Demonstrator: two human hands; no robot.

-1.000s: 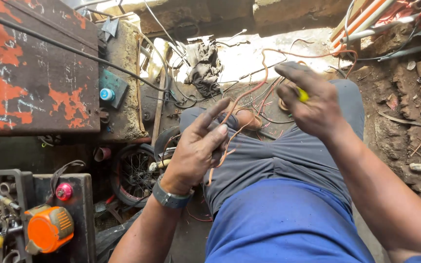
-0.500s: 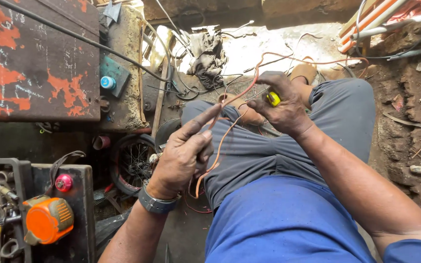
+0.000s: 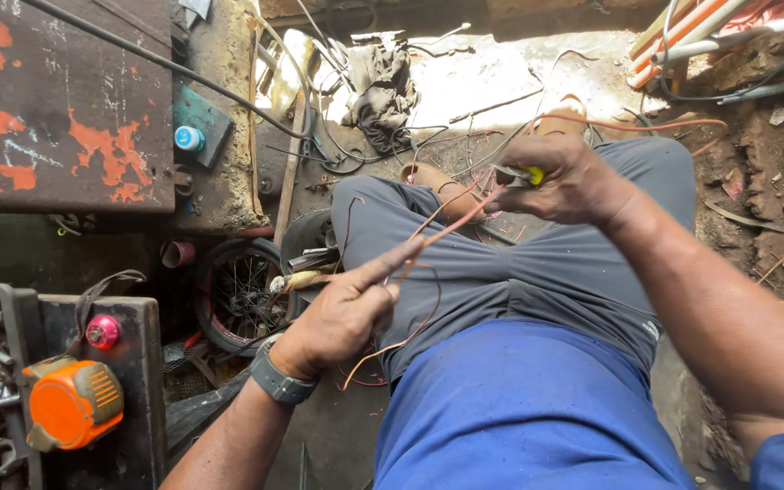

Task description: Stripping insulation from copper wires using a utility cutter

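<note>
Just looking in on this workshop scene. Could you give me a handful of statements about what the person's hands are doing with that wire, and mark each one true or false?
1. The left hand pinches a thin reddish wire. True.
2. The right hand is empty. False: it grips a small tool with a yellow tip.
3. The wire runs stretched between the two hands. True.
4. The left wrist is bare. False: it wears a dark wristwatch.
5. An orange tool sits at the lower left. True.
6. The person wears red trousers. False: the trousers are grey.
</note>
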